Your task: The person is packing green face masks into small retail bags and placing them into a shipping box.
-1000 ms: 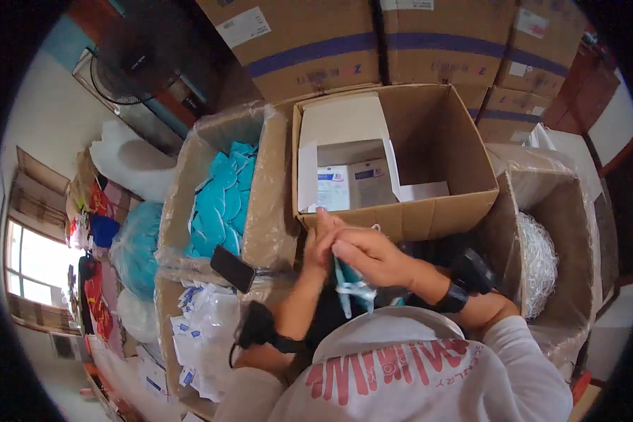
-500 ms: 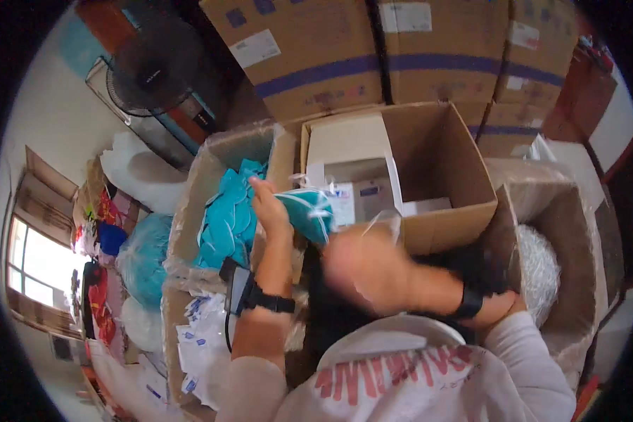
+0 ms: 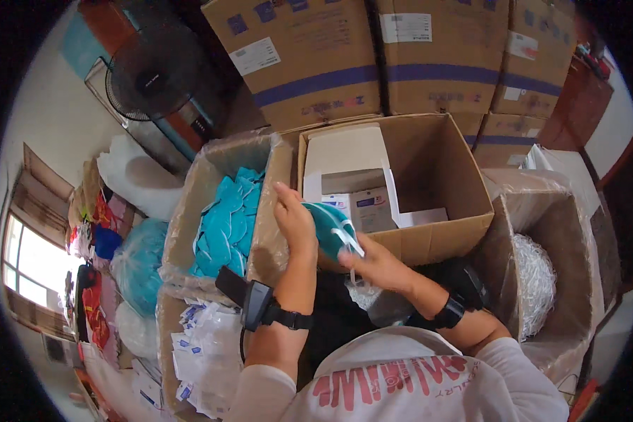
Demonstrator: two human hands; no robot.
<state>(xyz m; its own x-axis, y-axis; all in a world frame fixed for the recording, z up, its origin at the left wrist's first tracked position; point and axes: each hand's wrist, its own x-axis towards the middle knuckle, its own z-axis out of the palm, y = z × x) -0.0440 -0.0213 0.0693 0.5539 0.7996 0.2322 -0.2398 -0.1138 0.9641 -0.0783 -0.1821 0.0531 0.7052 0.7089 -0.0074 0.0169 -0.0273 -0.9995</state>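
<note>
Although handling is under way, the work is judged only partly complete: some packets are boxed, one piece is in hand, and much loose stock remains. Stacked cartons (image 3: 295, 67) line the far side, contents not visible. Nearer, at centre, stands an open carton (image 3: 429, 243) with a white box (image 3: 348, 149) in its left part. To its left, a plastic-lined left carton (image 3: 274, 186) contains a heap of loose teal masks (image 3: 226, 221), judged as remaining supply. To the right, a second lined carton (image 3: 575, 225) contains a tangle of white strands (image 3: 534, 285). Near left, another carton (image 3: 164, 320) holds a loose pile of white packets (image 3: 205, 352). Inside the white box, at least two printed packets (image 3: 370, 208) are visible; the full count cannot be determined. The right hand (image 3: 376, 266) grasps the near end of a single teal mask (image 3: 325, 219), at its white straps (image 3: 347, 238). That mask is between both hands, outside every container. The left hand (image 3: 295, 221) has its fingers extended along the mask's left side; whether it grips cannot be told.
</note>
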